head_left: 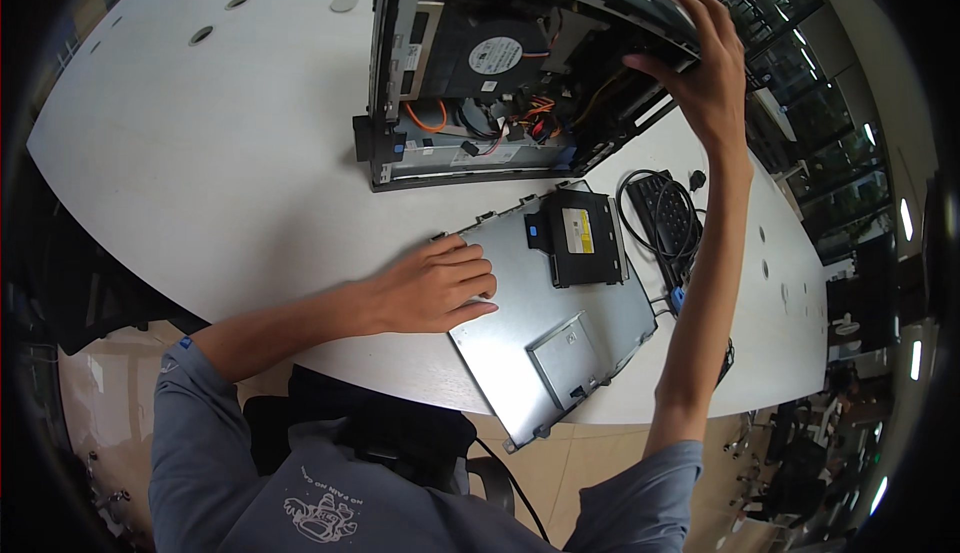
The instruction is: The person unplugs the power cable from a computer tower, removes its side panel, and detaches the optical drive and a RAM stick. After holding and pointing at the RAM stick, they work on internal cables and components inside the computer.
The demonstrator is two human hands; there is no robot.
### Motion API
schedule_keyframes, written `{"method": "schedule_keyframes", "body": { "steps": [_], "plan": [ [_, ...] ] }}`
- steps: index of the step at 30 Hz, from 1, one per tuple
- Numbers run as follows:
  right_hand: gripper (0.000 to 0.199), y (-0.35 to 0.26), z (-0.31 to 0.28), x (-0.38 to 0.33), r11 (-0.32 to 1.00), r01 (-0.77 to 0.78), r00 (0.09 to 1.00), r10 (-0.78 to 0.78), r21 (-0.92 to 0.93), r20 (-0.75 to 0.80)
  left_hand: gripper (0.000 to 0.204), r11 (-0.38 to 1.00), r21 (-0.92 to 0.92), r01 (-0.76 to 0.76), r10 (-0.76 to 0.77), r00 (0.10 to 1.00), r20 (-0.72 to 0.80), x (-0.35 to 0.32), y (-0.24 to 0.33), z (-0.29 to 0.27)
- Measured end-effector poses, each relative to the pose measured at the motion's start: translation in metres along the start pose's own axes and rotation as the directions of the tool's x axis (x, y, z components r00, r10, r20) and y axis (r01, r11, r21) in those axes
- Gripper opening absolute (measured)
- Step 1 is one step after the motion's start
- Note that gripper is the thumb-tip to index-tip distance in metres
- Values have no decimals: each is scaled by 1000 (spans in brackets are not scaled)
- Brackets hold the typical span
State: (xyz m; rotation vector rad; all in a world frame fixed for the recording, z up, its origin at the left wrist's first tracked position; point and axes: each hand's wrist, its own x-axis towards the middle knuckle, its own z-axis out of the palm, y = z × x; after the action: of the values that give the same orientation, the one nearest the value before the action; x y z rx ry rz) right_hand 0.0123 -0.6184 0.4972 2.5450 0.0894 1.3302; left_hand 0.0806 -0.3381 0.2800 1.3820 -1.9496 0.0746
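An opened black desktop computer case (380, 153) stands upright on the table, its inside turned toward me. A fan housing (450, 73), orange cables (540, 108) and other wires show within. My right hand (705, 73) grips the case's upper right edge, thumb inside and fingers over the outer side. Below the case a silver metal side panel (510, 353) lies flat, overhanging the table's near edge. My left hand (435, 283) rests on the panel's left edge, fingers loosely bent and thumb apart. On the panel's far part sits a black optical drive (590, 238) with a yellow-white label.
A black keyboard (665, 218) with its coiled cable lies right of the panel, beside my right forearm. Round cable holes (202, 36) dot the white table (230, 153). Behind my left arm stands a dark chair (80, 263). More chairs (800, 463) are at the right.
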Motion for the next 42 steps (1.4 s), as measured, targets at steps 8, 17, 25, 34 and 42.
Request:
{"method": "schedule_keyframes", "body": {
  "steps": [8, 17, 25, 34, 42],
  "plan": [
    [67, 30, 9, 20, 988, -114, 897, 56, 108, 438, 19, 915, 396, -75, 109, 992, -64, 58, -5, 6],
    [59, 3, -1, 28, 994, -108, 927, 99, 3, 361, 56, 562, 789, 248, -278, 955, -103, 131, -22, 40],
    [59, 3, -2, 27, 991, -128, 929, 111, 24, 352, 51, 645, 703, 299, -141, 951, -275, 134, -47, 40],
    [63, 0, 3, 29, 990, -126, 925, 142, -70, 352, 49, -52, -997, 50, -758, 649, 72, 177, -55, 56],
    [63, 6, 3, 24, 989, -135, 922, 150, -68, 356, 50, -109, -967, -231, -930, 367, 17, 209, -53, 72]
  ]
}}
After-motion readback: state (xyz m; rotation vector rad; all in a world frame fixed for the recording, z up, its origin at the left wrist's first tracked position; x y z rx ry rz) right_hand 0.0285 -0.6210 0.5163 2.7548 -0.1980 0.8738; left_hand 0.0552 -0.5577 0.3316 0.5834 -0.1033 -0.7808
